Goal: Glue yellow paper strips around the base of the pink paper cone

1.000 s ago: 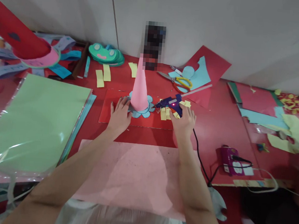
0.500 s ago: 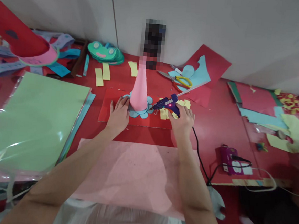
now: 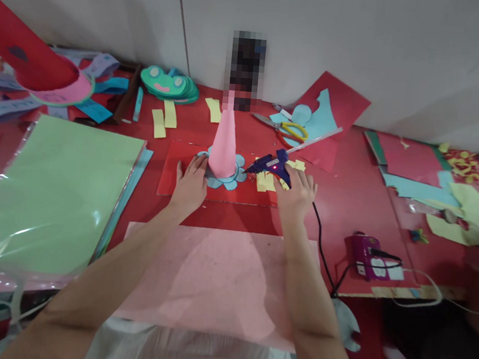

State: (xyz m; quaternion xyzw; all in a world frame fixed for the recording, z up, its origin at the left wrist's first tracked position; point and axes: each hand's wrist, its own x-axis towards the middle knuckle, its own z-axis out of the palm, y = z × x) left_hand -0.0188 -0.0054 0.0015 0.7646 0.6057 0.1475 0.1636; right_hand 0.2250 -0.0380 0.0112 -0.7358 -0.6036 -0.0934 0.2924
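Note:
A pink paper cone (image 3: 223, 150) stands upright on a blue flower-shaped paper base (image 3: 229, 185), which rests on a red board (image 3: 173, 177). My left hand (image 3: 193, 180) lies on the left petals beside the cone, fingers stretched out. My right hand (image 3: 299, 192) is wrapped round a purple hot glue gun (image 3: 274, 164) with a lit red light. Its nozzle points left, close to the right-hand petals; I cannot tell if it touches them. A clear glue stick (image 3: 317, 140) juts from its back. Yellow paper slips (image 3: 265, 182) lie under the gun.
Scissors (image 3: 287, 130) and paper scraps (image 3: 329, 117) lie behind the gun. Green frog cutouts (image 3: 168, 85) are stacked at the back. Plastic-wrapped green paper (image 3: 60, 193) is at left, below a red paper tube (image 3: 34, 47). The gun's black cord (image 3: 320, 235) runs near a purple box (image 3: 368, 256).
My right hand has drawn the glue gun slightly to the right, and its nozzle is a little farther from the cone. The left hand has stayed in place.

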